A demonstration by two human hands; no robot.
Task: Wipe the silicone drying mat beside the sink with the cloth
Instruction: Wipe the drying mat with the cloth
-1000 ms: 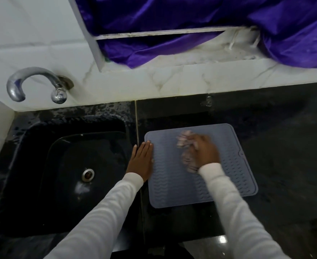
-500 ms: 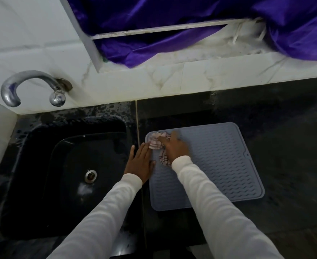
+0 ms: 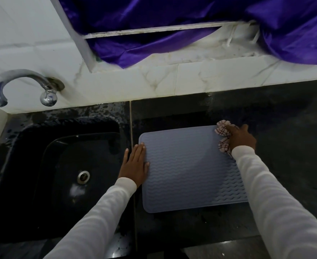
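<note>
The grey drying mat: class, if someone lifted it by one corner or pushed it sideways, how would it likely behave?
The mat looks thin and lies flat, so it would probably flop when lifted. The left hand presses flat on its edge, suggesting it could slide on the glossy counter when pushed.

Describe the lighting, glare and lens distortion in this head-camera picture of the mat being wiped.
Head view: dim, bluish light; black sink nearly swallowed by shadow; small glare spots on the tap and beside the drain; wide-angle lens bows the wall edge; mat ridges stay sharp.
</note>
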